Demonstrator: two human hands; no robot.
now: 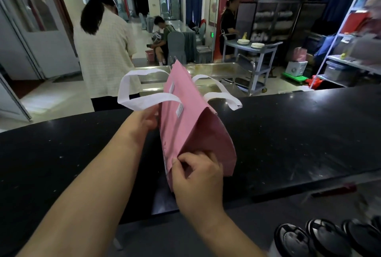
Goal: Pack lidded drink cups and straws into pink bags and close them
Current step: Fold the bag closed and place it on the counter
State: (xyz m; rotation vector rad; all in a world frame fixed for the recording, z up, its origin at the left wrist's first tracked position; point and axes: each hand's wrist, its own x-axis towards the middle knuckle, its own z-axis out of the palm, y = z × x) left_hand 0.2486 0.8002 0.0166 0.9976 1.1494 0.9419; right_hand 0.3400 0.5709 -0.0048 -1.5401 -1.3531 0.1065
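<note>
A pink bag (198, 130) with white strap handles (148, 96) stands on the black counter (299, 133), its top edges pressed together. My left hand (147, 119) grips the bag's left side just under a handle. My right hand (195, 171) pinches the near lower edge of the bag between thumb and fingers. Several cups with black lids (325, 238) stand at the bottom right, below the counter's front edge. What the bag holds is hidden, and no straws show.
Beyond the counter stands a person in a checked shirt (105, 50) with their back to me, beside a steel sink unit (206, 73). A trolley with plates (251, 48), another person and shelving (350, 50) are at the back right.
</note>
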